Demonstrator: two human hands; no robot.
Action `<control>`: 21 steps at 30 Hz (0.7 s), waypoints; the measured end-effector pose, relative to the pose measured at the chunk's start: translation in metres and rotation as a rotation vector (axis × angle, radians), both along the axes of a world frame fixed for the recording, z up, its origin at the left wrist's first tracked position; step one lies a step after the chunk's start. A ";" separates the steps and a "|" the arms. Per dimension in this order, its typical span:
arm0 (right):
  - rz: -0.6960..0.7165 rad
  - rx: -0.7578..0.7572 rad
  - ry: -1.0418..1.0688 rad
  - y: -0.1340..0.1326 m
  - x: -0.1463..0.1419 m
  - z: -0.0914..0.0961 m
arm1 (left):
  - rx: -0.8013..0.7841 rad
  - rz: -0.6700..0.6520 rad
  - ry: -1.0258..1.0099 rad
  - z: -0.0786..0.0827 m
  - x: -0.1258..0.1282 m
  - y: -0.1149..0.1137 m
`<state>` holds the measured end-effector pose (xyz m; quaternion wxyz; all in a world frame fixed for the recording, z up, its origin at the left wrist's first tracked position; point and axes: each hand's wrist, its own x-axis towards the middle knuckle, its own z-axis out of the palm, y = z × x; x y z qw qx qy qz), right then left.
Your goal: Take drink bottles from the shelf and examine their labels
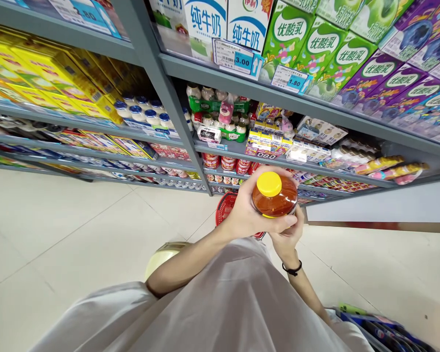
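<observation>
I hold an amber drink bottle point(275, 198) with a yellow cap upright in front of me, seen from above. My left hand point(246, 210) wraps round its left side and front, fingers closed on it. My right hand point(288, 234), with a black band on the wrist, cups the bottle from below and the right, mostly hidden behind it. A red shopping basket point(225, 208) shows partly behind my left hand, low near the floor.
Grey store shelves point(242, 149) run ahead, packed with milk cartons point(205, 22), green and purple drink boxes point(322, 54), small bottles and yellow boxes point(51, 73). Price tags point(238, 57) hang on the shelf edge. Pale tiled floor point(58, 230) lies left and right.
</observation>
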<state>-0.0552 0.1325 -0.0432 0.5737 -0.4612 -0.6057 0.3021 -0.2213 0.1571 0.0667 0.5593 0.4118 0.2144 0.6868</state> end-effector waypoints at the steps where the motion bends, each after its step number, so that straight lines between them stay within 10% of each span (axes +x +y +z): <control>1: -0.002 0.006 -0.003 0.000 -0.001 0.001 | -0.004 -0.001 0.000 0.000 0.000 0.000; 21: 0.214 -0.256 0.266 -0.015 -0.010 0.018 | -0.069 -0.097 -0.191 -0.017 -0.009 0.010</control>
